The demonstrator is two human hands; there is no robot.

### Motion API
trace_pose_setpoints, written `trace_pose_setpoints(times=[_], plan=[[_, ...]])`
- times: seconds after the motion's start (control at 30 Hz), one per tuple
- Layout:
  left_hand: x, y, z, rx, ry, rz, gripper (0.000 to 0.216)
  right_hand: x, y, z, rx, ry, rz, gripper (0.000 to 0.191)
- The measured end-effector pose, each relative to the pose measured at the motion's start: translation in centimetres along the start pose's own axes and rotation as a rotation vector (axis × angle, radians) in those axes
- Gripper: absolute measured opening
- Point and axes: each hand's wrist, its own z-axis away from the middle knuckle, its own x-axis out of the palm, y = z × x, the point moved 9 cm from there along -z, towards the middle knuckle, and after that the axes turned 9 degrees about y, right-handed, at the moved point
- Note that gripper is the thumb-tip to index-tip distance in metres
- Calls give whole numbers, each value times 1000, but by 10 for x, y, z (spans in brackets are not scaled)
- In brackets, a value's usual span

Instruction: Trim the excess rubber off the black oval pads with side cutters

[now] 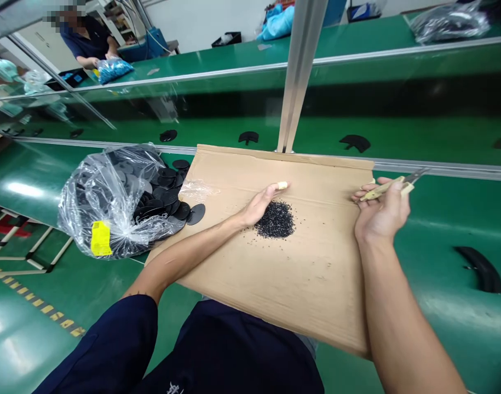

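Note:
A sheet of brown cardboard (275, 273) lies across my lap and the bench edge. On it sits a small heap of black shavings (277, 220). My left hand (260, 203) rests flat and open on the cardboard, touching the left side of the heap, with a taped fingertip. My right hand (381, 210) hovers at the cardboard's right edge, closed round a small knife with a tan handle (392, 186), its blade pointing right. A clear plastic bag of black round discs (114, 202) lies to the left, several discs spilling onto the cardboard.
A green conveyor (398, 104) runs behind, carrying single black parts (356, 142). An aluminium post (299, 71) rises at the cardboard's far edge. A curved black part (480, 268) lies at right. Another person (88, 41) works with a blue bag at far left.

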Motion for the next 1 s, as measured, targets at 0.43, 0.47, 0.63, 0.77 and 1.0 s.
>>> trace_pose_setpoints(times=[0.43, 0.47, 0.63, 0.77, 1.0], plan=[[8, 0, -9, -34, -112, 91, 97, 0, 0, 0, 3, -9, 7, 28], [9, 1, -10, -33, -124, 114, 97, 0, 0, 0, 2, -11, 9, 28], [9, 6, -33, -24, -146, 149, 89, -1, -1, 0, -13, -16, 13, 36], [19, -1, -45, -89, -215, 126, 94, -1, -2, 0, -13, -12, 10, 39], [32, 0, -18, -169, -306, 94, 96, 0, -5, 0, 0, 1, -11, 33]])
